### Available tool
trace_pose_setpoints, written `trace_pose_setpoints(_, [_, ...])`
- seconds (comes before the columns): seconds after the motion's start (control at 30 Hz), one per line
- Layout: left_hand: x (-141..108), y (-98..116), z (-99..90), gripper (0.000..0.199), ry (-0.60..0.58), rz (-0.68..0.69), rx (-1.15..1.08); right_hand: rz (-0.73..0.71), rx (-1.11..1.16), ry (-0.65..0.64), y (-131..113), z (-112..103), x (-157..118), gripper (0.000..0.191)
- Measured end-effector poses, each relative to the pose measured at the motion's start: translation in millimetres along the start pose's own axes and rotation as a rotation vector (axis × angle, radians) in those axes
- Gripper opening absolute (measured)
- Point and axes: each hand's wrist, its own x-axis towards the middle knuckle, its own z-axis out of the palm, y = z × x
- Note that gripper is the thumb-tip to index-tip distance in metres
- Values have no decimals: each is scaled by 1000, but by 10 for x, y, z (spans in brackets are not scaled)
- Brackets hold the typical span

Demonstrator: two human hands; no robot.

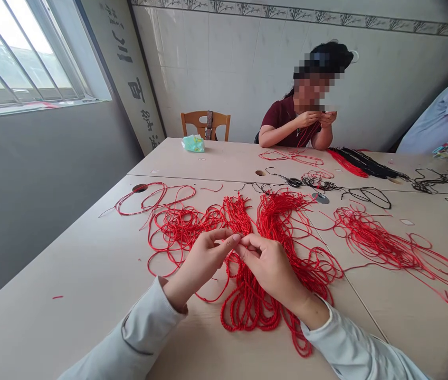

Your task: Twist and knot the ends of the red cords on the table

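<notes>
On the counter [69, 279], red cords [249, 311] are spread loose (perhaps against tangling), and one strand [227, 277] seems pinched by the left hand [202, 261] and right hand [269, 266].

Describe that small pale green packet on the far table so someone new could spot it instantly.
Past the heaps of red cord, find the wooden chair at the end of the far table. The packet sits near the table's edge right before that chair, crinkled pale green and white plastic, unlike the red and black cords elsewhere.
</notes>
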Motion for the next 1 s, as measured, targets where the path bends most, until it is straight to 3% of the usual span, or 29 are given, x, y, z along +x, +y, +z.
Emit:
trace_pose_setpoints(0.17, [4,17,-29,29,-26,80,31,-94,-150,34,12,33,-21,29])
trace_pose_setpoints(0.4, [43,27,-193,35,-6,38,119,-3,-67,-138,4,-132,12,15])
trace_pose_setpoints(0.6, [51,-11,-244,37,-144,-59,192,-56,-46,-131,8,-260,65,14])
trace_pose_setpoints(0.7, [34,15,-227,36,-204,-97,161,-50,-2,-118,9,-248,65,13])
trace_pose_setpoints(0.83, [24,59,-203,37,-155,-52,13,3,125,-75,30,-183,62,16])
trace_pose_setpoints(1.0, [35,48,-195,30,-96,-25,-124,131,350,-246,42,-56,65,24])
